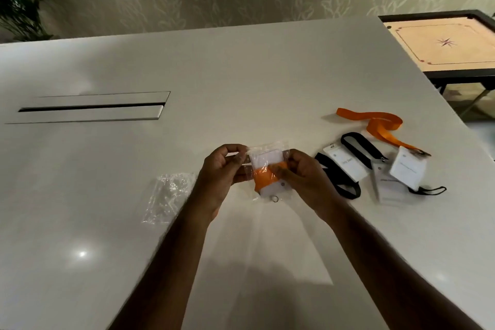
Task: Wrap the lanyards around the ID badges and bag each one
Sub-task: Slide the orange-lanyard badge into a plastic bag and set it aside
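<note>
White bench (241, 75) under dim light, leaf-patterned wall behind. Both hands up front: left hand (223, 171) and right hand (302, 177) each have their grip pinched on one clear bag (265, 158), holding a white badge wrapped in orange lanyard (263, 178), raised just above the bench. Three loose badges (348, 166) wait at right: two black lanyards (360, 147), one orange strap (375, 123). Spare bags (167, 195) lie left. Carrom board (444, 43) sits far right.

White table (241, 67), carrom board (439, 44) at right, plant (18, 8) far left.
</note>
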